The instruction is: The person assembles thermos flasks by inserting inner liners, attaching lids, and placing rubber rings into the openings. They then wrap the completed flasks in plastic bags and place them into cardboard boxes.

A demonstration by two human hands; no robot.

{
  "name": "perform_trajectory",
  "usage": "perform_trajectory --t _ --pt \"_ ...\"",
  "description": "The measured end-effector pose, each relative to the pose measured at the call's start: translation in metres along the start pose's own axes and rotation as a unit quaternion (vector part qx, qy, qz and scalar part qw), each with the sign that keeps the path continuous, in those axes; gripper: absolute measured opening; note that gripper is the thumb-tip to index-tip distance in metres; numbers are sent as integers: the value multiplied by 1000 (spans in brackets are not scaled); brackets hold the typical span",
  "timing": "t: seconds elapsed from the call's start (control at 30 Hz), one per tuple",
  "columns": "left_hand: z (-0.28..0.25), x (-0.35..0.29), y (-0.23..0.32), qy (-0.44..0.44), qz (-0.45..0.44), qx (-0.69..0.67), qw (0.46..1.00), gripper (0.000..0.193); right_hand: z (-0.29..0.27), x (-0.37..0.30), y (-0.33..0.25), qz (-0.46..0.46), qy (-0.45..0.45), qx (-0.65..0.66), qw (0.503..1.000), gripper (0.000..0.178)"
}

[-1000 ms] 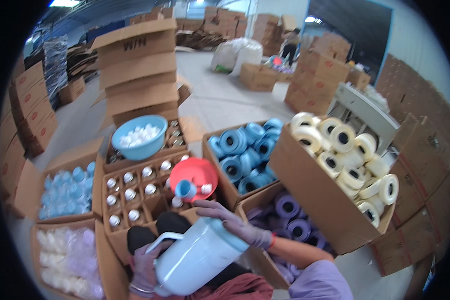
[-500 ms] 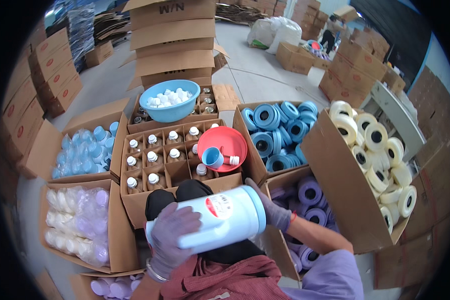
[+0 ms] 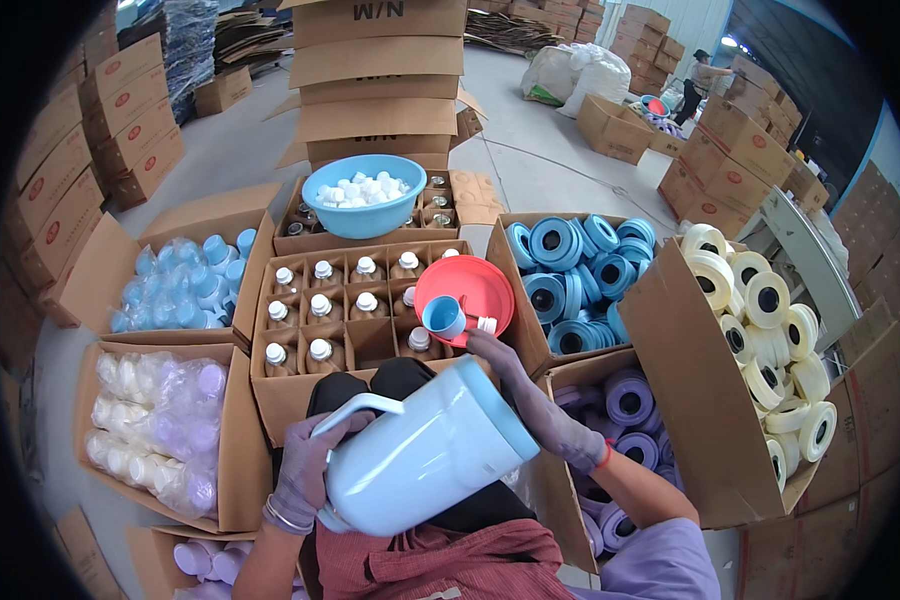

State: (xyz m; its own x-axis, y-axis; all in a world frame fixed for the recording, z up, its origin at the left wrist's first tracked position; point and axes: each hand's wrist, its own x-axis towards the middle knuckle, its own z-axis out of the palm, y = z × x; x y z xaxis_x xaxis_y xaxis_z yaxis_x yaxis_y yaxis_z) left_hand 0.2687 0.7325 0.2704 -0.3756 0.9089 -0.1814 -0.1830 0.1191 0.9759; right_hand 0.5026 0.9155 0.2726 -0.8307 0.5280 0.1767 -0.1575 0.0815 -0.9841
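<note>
A glossy light-blue thermos jug lies tilted across my lap, its wide end up to the right. My gloved left hand is wrapped round its handle. My gloved right hand stretches its fingers past the jug's wide rim, palm side against or very near it; the exact contact is hidden. Its fingertips lie by a small white stopper at the edge of a red basin. A light-blue cup also sits in that basin, which rests on a divided carton of white-capped bottles.
Behind stands a blue basin of white caps. Left cartons hold bagged blue cups and white and purple cups. On the right are blue rings, purple rings and cream rings. A person stands far off.
The jug has turned, so its label is out of sight and its handle shows. My left hand has shifted from its side to the handle; my right fingers have straightened towards the red basin.
</note>
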Motion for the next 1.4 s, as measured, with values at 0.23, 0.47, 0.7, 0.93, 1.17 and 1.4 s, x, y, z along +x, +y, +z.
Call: perform_trajectory --t 0.23,0.47,0.7,0.93,1.17,1.4 --pt "1 -5 -21 118 185 137 966 23 9 7 21 92 -5 142 986 65" --pt "-37 -4 -3 222 212 238 922 36 -18 96 56 55 124 46 990 62" --pt "-21 54 -25 252 251 240 903 57 -129 140 246 29 59 -681 729 48" --pt "-6 119 -54 198 288 -29 937 53 -23 107 108 -197 81 -576 789 56" --pt "71 118 -43 119 196 -391 891 45 33 90 63 -423 243 -487 724 58" --pt "45 109 -32 91 204 -453 863 45 42 89 80 -218 184 -234 929 70"
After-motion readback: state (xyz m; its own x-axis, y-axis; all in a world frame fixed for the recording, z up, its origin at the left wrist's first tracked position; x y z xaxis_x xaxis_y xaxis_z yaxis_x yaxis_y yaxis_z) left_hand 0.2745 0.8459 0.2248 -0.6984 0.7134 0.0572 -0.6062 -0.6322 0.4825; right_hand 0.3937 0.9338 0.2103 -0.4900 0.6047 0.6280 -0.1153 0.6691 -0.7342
